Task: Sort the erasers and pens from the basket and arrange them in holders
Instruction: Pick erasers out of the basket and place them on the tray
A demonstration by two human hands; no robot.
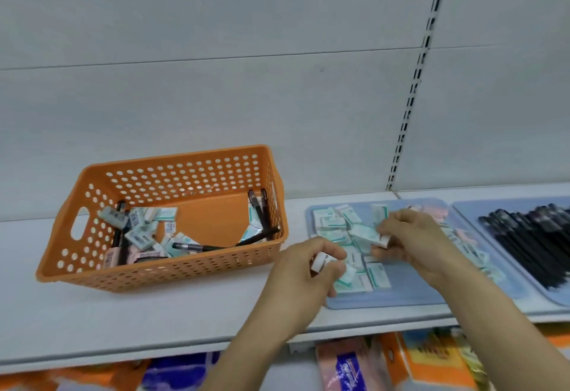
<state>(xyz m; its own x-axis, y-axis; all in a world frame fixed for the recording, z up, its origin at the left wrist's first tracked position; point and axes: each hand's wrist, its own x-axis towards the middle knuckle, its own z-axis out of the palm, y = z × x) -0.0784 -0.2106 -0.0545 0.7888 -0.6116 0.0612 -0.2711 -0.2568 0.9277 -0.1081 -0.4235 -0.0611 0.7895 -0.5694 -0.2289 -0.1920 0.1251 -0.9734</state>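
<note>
An orange perforated basket [172,270] stands on the white shelf at the left, holding several wrapped erasers [140,230] and black pens [259,214]. To its right a blue tray [410,295] carries a heap of green-and-white erasers [331,222]. My left hand [308,270] hovers at the tray's near left corner with its fingers curled round a white eraser [319,261]. Over the middle of the tray, my right hand [413,239] pinches another eraser [384,239]. A second blue tray [465,210] at the far right holds a row of black pens [530,242].
The shelf's front edge [154,350] runs across the lower view, with coloured packets [348,366] on the shelf below. A slotted metal upright [415,82] rises from the back wall behind the trays. Bare shelf surface [154,316] lies in front of the basket.
</note>
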